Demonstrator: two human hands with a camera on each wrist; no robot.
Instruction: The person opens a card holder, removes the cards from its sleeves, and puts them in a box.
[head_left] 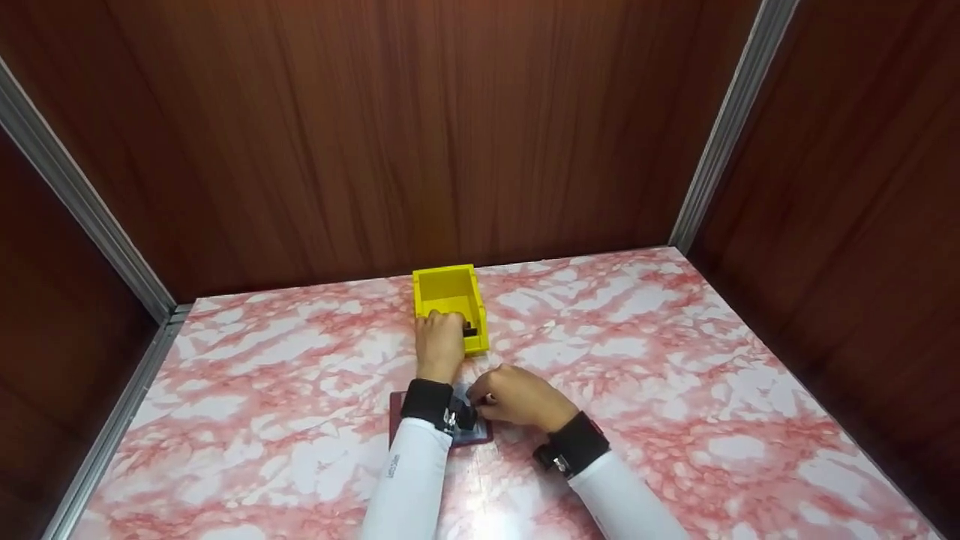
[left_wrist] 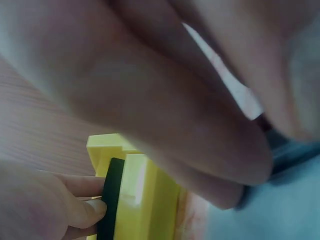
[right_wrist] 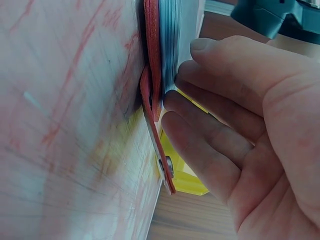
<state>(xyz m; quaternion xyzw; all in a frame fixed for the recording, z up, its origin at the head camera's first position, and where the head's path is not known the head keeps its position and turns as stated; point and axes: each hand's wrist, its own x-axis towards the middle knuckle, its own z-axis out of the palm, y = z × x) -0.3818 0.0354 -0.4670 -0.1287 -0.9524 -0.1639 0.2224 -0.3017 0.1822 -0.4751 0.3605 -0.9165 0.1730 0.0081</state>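
Note:
My left hand point(head_left: 440, 346) reaches over the near end of a yellow bin point(head_left: 482, 307). In the left wrist view its thumb and fingers pinch a flat black piece point(left_wrist: 113, 190) at the bin's edge. Under the left wrist lies a dark red card holder point(head_left: 396, 409) with clear plastic sleeves point(right_wrist: 171, 45). A strap with a metal snap point(right_wrist: 169, 165) sticks out from it. My right hand point(head_left: 521, 397) is beside the sleeves, fingers loosely bent, the tips close to or touching their edges. Nothing shows in its palm. Blurred right-hand fingers cover much of the left wrist view.
The table point(head_left: 615, 390) has a red and white marbled top. Brown wood-look panels point(head_left: 337, 150) enclose it at the back and sides, with metal posts point(head_left: 720, 135) at the corners. The bin stands near the back panel.

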